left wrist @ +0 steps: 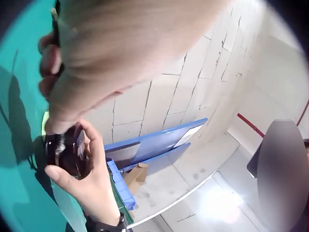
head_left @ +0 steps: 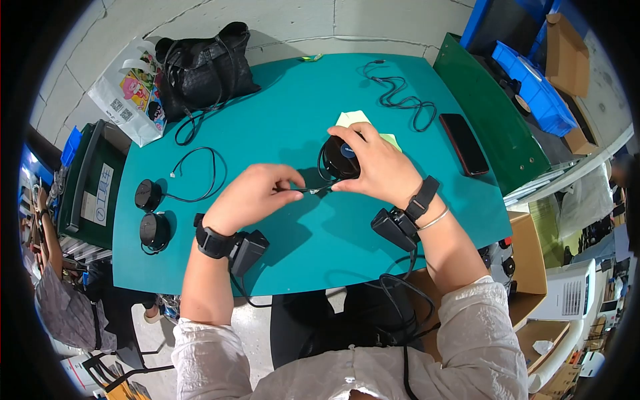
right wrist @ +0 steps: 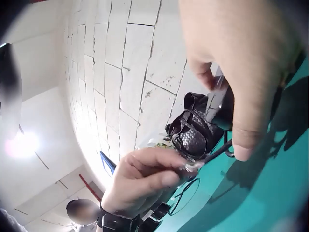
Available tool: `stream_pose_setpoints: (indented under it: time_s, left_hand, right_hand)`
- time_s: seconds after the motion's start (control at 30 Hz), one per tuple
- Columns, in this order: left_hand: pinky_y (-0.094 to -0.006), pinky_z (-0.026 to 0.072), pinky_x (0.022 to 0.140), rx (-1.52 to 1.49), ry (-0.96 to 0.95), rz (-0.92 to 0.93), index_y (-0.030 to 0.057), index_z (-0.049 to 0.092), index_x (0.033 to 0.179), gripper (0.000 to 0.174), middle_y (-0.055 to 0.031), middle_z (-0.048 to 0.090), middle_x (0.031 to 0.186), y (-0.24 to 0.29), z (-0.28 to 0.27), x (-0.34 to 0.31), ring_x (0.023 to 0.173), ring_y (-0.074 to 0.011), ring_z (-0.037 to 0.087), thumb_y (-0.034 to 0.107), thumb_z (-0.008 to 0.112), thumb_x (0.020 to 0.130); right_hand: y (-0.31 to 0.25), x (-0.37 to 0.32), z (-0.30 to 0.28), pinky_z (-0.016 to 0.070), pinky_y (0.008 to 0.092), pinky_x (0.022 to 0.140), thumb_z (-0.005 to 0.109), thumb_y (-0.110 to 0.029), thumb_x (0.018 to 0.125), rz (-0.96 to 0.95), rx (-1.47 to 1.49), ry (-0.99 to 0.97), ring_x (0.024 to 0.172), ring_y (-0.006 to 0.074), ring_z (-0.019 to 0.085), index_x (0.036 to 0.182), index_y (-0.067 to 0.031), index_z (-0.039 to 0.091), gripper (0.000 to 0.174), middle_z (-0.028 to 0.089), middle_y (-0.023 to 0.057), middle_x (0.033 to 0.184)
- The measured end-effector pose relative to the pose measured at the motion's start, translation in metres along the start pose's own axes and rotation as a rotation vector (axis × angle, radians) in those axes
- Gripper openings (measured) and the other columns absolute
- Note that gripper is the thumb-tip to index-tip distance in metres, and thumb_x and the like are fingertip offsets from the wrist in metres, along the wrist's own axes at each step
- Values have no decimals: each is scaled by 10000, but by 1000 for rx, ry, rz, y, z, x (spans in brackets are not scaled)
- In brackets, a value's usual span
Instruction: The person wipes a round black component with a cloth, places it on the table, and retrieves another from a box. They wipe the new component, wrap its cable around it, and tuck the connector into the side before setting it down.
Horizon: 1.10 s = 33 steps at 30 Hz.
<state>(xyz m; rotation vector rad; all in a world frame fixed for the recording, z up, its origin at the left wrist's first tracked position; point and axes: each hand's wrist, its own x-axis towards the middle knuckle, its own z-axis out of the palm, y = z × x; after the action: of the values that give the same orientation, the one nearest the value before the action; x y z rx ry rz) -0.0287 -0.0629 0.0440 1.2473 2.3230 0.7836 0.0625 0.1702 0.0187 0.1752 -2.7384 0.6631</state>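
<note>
My right hand [head_left: 388, 168] grips a round black puck-like device [head_left: 339, 157] over the table, fingers across its top and thumb at its near side. A black cable loops around the device's left side. To the left, my left hand [head_left: 248, 195] pinches that cable between thumb and forefinger, close to a small whitish connector [head_left: 313, 191]. The right wrist view shows the connector [right wrist: 192, 166] at the left fingertips, with the dark cable running from it toward the device [right wrist: 223, 108]. Two similar black round devices, an upper one [head_left: 148, 195] and a lower one [head_left: 155, 231], rest at the table's left.
Pale yellow-green paper [head_left: 353, 119] lies behind the right hand on the green table [head_left: 280, 120]. A phone [head_left: 464, 145] and a loose black cable [head_left: 400, 97] lie at the right. A black handbag [head_left: 207, 73] and a printed carrier bag [head_left: 127, 93] stand back left.
</note>
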Motion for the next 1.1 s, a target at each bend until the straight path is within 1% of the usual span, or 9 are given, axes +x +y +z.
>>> stream_pose_setpoints:
  time_s: [0.23, 0.37, 0.43, 0.47, 0.57, 0.67, 0.87, 1.0, 1.1]
  left_hand:
    - [-355, 447, 740, 294, 410, 527, 40, 719, 883, 113, -62, 614, 800, -13, -8, 5, 732, -239, 562, 48, 715, 770]
    - [-344, 452, 743, 554, 625, 455, 82, 744, 918, 145, -74, 613, 828, -6, 4, 10, 760, -240, 561, 52, 711, 780]
    - [-333, 475, 793, 160, 460, 16, 61, 730, 1031, 218, -72, 646, 928, -4, 17, 16, 850, -228, 594, 14, 652, 833]
    - [-333, 475, 793, 162, 461, 17, 61, 730, 1031, 218, -72, 646, 928, -8, 24, 18, 850, -228, 594, 14, 652, 833]
    - [-348, 505, 900, -1028, 228, -31, -71, 536, 1288, 386, -123, 613, 1193, -19, 38, 24, 1095, -201, 594, -16, 474, 911]
    - [-371, 503, 923, -1453, 116, 7, -31, 425, 1396, 483, -138, 542, 1298, -13, 35, 23, 1174, -217, 548, 59, 524, 931]
    - [-365, 470, 977, -1138, 230, 135, 43, 272, 1476, 684, -105, 393, 1414, -2, 65, 27, 1259, -196, 460, 102, 641, 903]
    - [-340, 500, 919, -1327, 189, -32, 71, 326, 1456, 663, -90, 477, 1331, 1, 50, 25, 1179, -188, 532, 31, 641, 874]
    - [-327, 494, 918, -1341, 135, -8, 80, 367, 1442, 653, -77, 523, 1283, -5, 43, 24, 1137, -171, 556, 13, 644, 855]
  right_hand:
    - [-8, -1, 2, 546, 394, 832, 854, -283, 654, -94, 131, -61, 993, 330, 617, 1295, -182, 489, 744, 495, 130, 1189]
    - [-12, -1, 3, 551, 403, 824, 854, -276, 652, -99, 150, 1, 988, 340, 619, 1278, -182, 502, 725, 486, 127, 1198]
    - [-11, 0, 8, 553, 407, 821, 854, -274, 650, -130, 166, 40, 980, 342, 621, 1276, -184, 503, 723, 483, 125, 1201]
    - [-10, 0, 9, 554, 411, 818, 855, -272, 648, -154, 177, 81, 971, 344, 623, 1273, -186, 504, 721, 481, 122, 1205]
    - [-10, -1, 9, 556, 415, 813, 856, -269, 645, -236, 119, 66, 962, 343, 626, 1278, -190, 500, 730, 483, 117, 1202]
    - [-14, -1, 7, 563, 416, 795, 852, -266, 653, -171, 103, 75, 953, 342, 631, 1285, -197, 494, 730, 485, 114, 1202]
    - [-17, -2, 21, 576, 422, 748, 843, -283, 668, -104, 97, 145, 937, 341, 641, 1296, -166, 485, 732, 490, 116, 1191]
    - [-6, 0, 15, 548, 410, 830, 802, -383, 720, -213, 185, 178, 982, 346, 625, 1364, -145, 460, 768, 499, 144, 1272]
    - [2, 3, -1, 517, 386, 780, 609, -368, 911, -121, 121, 313, 996, 324, 607, 1302, -94, 538, 482, 608, 133, 1148]
